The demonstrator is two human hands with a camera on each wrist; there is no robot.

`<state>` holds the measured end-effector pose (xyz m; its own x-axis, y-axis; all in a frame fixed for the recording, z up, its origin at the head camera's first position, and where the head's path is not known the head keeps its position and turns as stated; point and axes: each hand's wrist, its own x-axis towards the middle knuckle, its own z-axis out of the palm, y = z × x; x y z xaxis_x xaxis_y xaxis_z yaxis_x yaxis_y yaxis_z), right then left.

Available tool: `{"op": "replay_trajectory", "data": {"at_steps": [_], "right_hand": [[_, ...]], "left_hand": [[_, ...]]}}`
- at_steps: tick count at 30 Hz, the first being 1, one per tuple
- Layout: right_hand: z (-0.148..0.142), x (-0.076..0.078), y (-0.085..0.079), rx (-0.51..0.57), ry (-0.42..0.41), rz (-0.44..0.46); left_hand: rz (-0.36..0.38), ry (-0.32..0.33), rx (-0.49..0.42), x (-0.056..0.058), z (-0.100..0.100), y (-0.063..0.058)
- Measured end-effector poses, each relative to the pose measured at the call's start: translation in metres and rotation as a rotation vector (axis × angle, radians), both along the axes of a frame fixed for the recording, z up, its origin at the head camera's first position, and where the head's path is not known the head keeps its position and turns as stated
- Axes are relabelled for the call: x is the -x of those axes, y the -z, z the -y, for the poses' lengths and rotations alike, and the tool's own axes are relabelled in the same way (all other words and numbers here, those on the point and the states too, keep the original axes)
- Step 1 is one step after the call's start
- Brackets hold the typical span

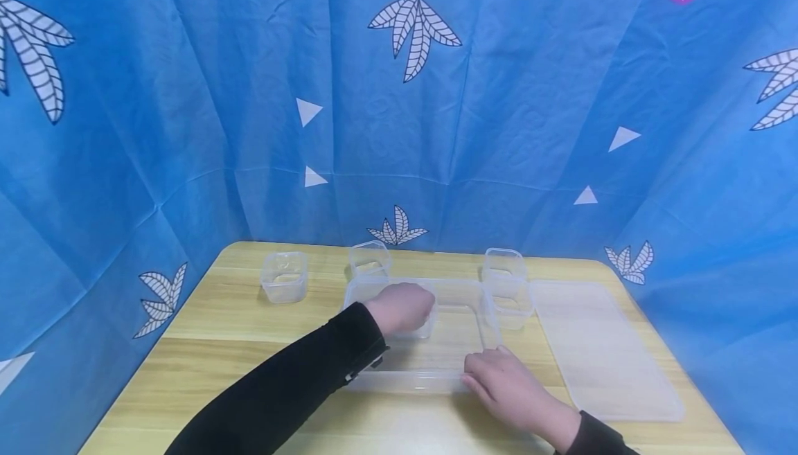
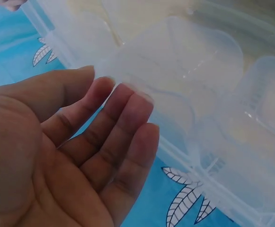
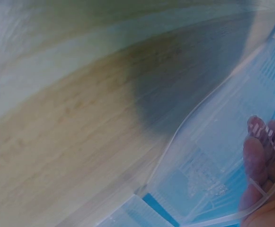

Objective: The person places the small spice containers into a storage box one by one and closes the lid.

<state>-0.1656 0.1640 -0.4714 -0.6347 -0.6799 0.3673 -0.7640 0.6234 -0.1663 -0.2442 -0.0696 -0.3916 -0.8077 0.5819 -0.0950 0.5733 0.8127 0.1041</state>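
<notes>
A large clear plastic box (image 1: 411, 380) stands at the middle of the table, with a small clear container (image 1: 426, 327) inside its left part. My left hand (image 1: 402, 306) reaches over that small container. In the left wrist view its fingers (image 2: 139, 146) are loosely bent, fingertips right at the small container's wall (image 2: 175, 61), thumb apart from them. My right hand (image 1: 508, 386) grips the big box at its front right corner. Its fingers (image 3: 254, 158) show through the clear plastic in the right wrist view.
A small clear container (image 1: 285, 278) stands at the back left. Another container (image 1: 370, 259) is behind the box, and two more containers (image 1: 503, 261) stand by its right back corner. A flat translucent lid (image 1: 607, 351) lies at the right. Blue curtain (image 1: 499, 129) encloses the table (image 1: 206, 344).
</notes>
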Motion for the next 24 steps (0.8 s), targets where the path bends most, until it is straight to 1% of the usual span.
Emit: {"op": "replay_trajectory", "data": {"at_steps": [7, 13, 19, 21, 24], "right_hand": [[0.000, -0.001, -0.001, -0.001, 0.010, 0.004], [0.000, -0.001, -0.001, -0.004, 0.011, 0.008], [0.001, -0.001, -0.002, -0.009, 0.020, 0.027], [0.001, -0.001, -0.002, -0.011, 0.025, 0.038], [0.001, -0.001, -0.002, -0.015, 0.028, 0.048]], "left_hand": [[-0.024, 0.027, -0.040, -0.003, 0.004, -0.010], [-0.033, 0.021, -0.096, -0.007, 0.013, -0.019], [-0.073, 0.021, -0.188, -0.007, 0.036, -0.022], [-0.089, 0.005, -0.213, -0.006, 0.045, -0.022], [-0.111, -0.037, -0.229, -0.006, 0.061, -0.023]]}}
